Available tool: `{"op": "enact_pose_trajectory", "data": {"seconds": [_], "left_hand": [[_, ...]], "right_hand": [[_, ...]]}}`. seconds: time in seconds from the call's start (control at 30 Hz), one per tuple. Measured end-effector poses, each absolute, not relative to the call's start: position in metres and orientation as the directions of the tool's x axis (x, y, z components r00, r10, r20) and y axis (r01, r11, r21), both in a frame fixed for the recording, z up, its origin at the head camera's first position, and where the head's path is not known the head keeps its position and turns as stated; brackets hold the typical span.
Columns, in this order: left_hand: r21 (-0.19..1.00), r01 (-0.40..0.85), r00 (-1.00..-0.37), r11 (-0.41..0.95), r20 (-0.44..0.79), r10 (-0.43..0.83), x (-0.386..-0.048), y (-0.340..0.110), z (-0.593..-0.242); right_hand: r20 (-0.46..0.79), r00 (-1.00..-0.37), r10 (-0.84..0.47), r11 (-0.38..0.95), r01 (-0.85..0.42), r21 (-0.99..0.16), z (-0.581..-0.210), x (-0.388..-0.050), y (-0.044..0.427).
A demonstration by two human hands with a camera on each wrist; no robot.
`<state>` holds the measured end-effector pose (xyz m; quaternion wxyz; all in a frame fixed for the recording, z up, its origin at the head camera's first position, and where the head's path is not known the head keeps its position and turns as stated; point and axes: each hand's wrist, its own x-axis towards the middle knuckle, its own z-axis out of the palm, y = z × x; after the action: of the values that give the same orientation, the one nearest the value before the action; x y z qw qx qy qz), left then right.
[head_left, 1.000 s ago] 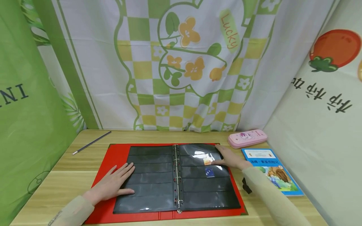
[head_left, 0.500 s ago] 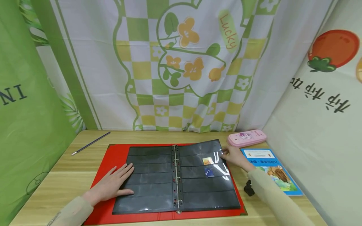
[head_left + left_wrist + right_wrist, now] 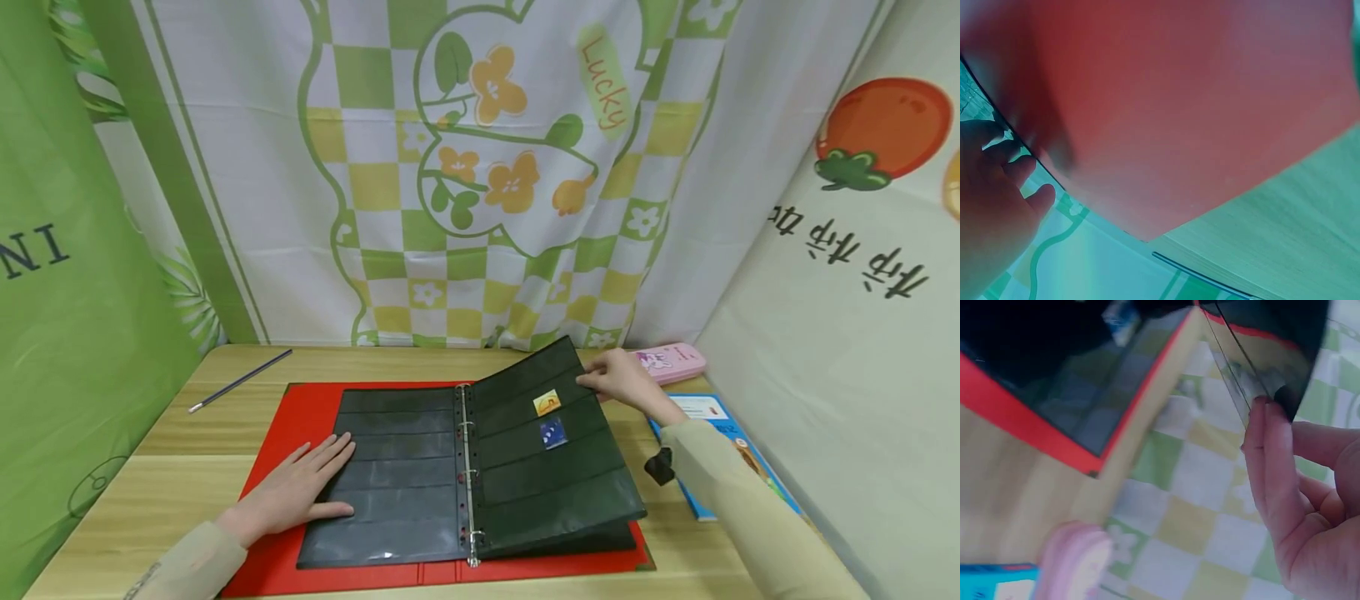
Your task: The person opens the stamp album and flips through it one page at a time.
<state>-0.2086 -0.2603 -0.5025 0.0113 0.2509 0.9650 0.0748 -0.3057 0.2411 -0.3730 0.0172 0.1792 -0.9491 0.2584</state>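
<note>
A red ring binder lies open on the wooden table, with black pocket pages on both sides of its metal rings. My left hand rests flat, fingers spread, on the outer edge of the left page. At the right, my right hand pinches the outer edge of a black page and holds it lifted and tilted. Two small stamp-like pictures, a yellow one and a blue one, sit in that page's pockets. Beneath it another dark page partly shows.
A pencil lies at the back left of the table. At the back right is a pink pencil case, partly behind my right hand. A blue book lies under my right forearm. A black object is at that wrist.
My right hand has taken hold of the right page's outer edge and raised it, tilting it up toward the rings. The left hand has stayed in place.
</note>
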Motion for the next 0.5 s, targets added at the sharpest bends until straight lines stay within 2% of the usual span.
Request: {"op": "enact_pose_trajectory", "data": {"seconds": [0.17, 0.5], "left_hand": [[0.156, 0.479, -0.875, 0.864, 0.005, 0.484, -0.208, -0.260, -0.502], [0.175, 0.476, -0.876, 0.862, 0.004, 0.483, -0.209, -0.260, -0.501]], "right_hand": [[0.175, -0.927, -0.332, 0.833, -0.375, -0.406, -0.348, -0.308, 0.228], [0.052, -0.953, -0.298, 0.797, -0.279, -0.536, -0.306, -0.313, 0.195]]}}
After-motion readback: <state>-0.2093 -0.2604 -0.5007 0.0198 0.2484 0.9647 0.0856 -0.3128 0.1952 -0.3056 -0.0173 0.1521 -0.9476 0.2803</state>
